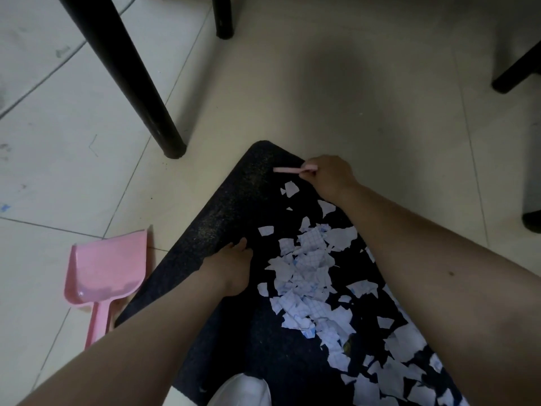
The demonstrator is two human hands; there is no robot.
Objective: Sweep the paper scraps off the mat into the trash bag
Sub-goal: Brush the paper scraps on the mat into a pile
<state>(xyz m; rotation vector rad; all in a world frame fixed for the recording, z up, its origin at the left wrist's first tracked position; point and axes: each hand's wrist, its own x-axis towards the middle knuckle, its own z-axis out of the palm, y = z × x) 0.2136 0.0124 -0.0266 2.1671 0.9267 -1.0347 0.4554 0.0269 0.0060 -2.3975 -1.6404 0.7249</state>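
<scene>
Fingers of your right hand (328, 175) curl around a pink brush handle (288, 170) at the mat's (222, 218) upper corner; your left hand (231, 271) presses flat, fingers straight, mid-frame. Paper scraps (307, 276) spread toward lower right. Pink dustpan (108, 265) lies on bare tile at left.

Left hand (231, 271) rests flat, fingers straight; right hand (329, 175) reaches forward, fingers curled in a pinch.
</scene>
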